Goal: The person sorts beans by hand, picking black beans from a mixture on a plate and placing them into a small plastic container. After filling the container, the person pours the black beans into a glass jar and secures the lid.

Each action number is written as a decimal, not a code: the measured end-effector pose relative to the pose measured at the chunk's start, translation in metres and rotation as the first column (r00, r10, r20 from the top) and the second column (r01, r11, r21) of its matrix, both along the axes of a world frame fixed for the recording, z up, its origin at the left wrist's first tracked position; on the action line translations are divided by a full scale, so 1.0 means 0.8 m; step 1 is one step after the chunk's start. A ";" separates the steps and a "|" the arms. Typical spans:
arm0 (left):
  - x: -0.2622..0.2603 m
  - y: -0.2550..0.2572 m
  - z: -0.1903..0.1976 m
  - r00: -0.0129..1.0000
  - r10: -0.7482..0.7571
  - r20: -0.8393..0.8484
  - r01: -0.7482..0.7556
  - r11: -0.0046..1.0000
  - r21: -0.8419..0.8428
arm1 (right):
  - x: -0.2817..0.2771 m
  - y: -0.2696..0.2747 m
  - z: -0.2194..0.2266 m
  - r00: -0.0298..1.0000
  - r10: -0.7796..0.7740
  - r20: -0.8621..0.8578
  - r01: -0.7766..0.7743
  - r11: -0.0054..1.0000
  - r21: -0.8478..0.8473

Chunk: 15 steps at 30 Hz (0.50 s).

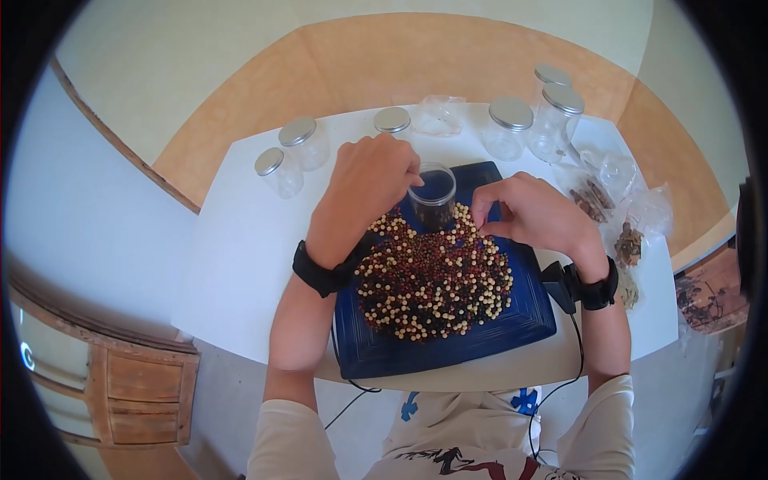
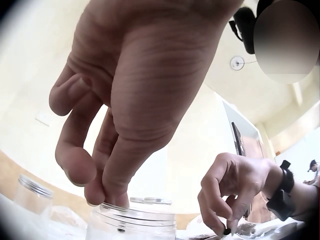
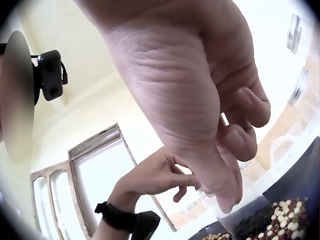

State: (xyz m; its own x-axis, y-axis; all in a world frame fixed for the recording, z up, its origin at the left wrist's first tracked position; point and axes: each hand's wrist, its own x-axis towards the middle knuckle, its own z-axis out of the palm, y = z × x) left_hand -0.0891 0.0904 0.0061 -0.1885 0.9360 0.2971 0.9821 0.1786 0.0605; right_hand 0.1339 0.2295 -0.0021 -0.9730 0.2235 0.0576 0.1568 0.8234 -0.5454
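Observation:
A blue tray (image 1: pixel 528 308) bears a broad heap of mixed dark, red and cream beans (image 1: pixel 436 280). At the heap's far edge stands an uncapped clear jar (image 1: pixel 434 200) with dark beans in its bottom. My left hand (image 1: pixel 368 180) has its fingertips at the rim of the jar (image 2: pixel 131 225); thumb and finger meet, and whatever may lie between them is hidden. Right of the jar, my right hand (image 1: pixel 536 212) hovers low over the heap's edge. In the left wrist view, the right hand (image 2: pixel 235 187) pinches a small dark bean (image 2: pixel 227 231) between finger and thumb.
Silver-lidded clear jars stand along the table's far side, among them one at left (image 1: pixel 280 172) and one at right (image 1: pixel 509 128). A clear plastic bag (image 1: pixel 440 114) lies between them. Bags with dried brown pieces (image 1: pixel 592 200) lie at the right. Black cables hang by the near edge.

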 end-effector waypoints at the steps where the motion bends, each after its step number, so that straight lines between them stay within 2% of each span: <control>1: -0.001 -0.001 -0.001 1.000 0.010 0.001 -0.010 1.000 0.007 | -0.001 0.000 -0.003 0.998 0.001 -0.071 0.000 1.000 0.012; 2: -0.001 -0.001 -0.002 1.000 -0.010 0.014 0.010 1.000 0.013 | -0.003 -0.002 -0.004 0.997 0.010 -0.071 -0.009 1.000 0.019; 4: -0.001 -0.001 0.000 0.999 -0.023 0.023 0.023 0.999 0.031 | -0.008 -0.005 -0.003 0.973 -0.031 -0.230 0.041 0.998 0.040; 5: 0.001 -0.002 0.001 0.999 -0.016 0.037 0.015 0.999 0.039 | -0.010 -0.008 -0.001 0.972 -0.023 -0.233 0.035 0.998 0.048; 7: 0.003 -0.007 0.006 0.999 -0.007 0.049 0.004 0.999 0.054 | -0.018 -0.017 0.004 0.964 -0.169 -0.204 0.179 0.983 0.032; 8: 0.005 -0.012 0.010 0.997 -0.012 0.078 0.007 0.998 0.066 | -0.020 -0.020 0.003 0.965 -0.164 -0.206 0.175 0.984 0.038; 10: 0.003 -0.019 0.017 0.994 -0.012 0.105 0.003 0.996 0.086 | -0.029 -0.023 -0.003 0.932 -0.171 -0.319 0.205 0.976 0.075; 12: -0.005 -0.028 0.018 0.972 -0.073 0.226 0.059 0.996 0.066 | -0.041 -0.021 -0.007 0.919 -0.151 -0.365 0.194 0.977 0.085; 13: -0.007 -0.034 0.017 0.971 -0.064 0.229 0.048 0.996 0.072 | -0.047 -0.020 -0.011 0.902 -0.141 -0.407 0.191 0.978 0.084; 15: -0.012 -0.041 0.016 0.966 -0.022 0.258 0.041 0.997 -0.066 | -0.059 -0.016 -0.020 0.889 -0.118 -0.442 0.181 0.978 0.103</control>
